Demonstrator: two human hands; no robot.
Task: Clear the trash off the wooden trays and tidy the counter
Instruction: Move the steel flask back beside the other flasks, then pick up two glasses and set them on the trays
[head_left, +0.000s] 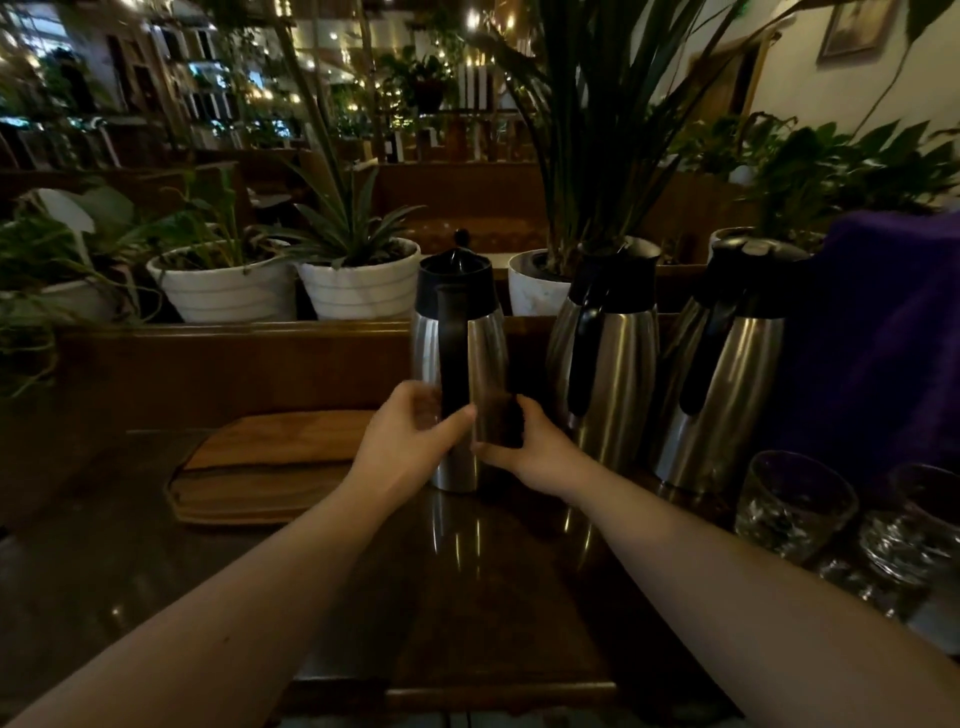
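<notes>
1. Hands first: I am reaching both bare arms forward over the counter (467, 597), and my left hand (402, 447) is curling around the lower left side of the nearest steel jug (460, 358), thumb lying across its front beside the black handle.
2. My right hand (524, 447) is pressing on the lower right side of the same jug, fingers wrapped around its body, so I am gripping the jug between both hands while it is standing upright on the counter.
3. Writing and labels: I am seeing no readable brand or text on the jug; the light is dim.
4. Stacked wooden trays (260, 467) are lying flat on the counter just left of the jug, touching my left wrist area in view, and their top is showing bare wood.
5. Two more steel jugs (608, 353) (727, 374) are standing to the right, near each other, with a purple cloth (883, 338) beside them.
6. Clear drinking glasses (789, 504) are sitting at the right edge.
7. White plant pots (358, 283) are lining the ledge behind the dark glossy counter, and small warm lights are glowing among the greenery farther back in the room.
</notes>
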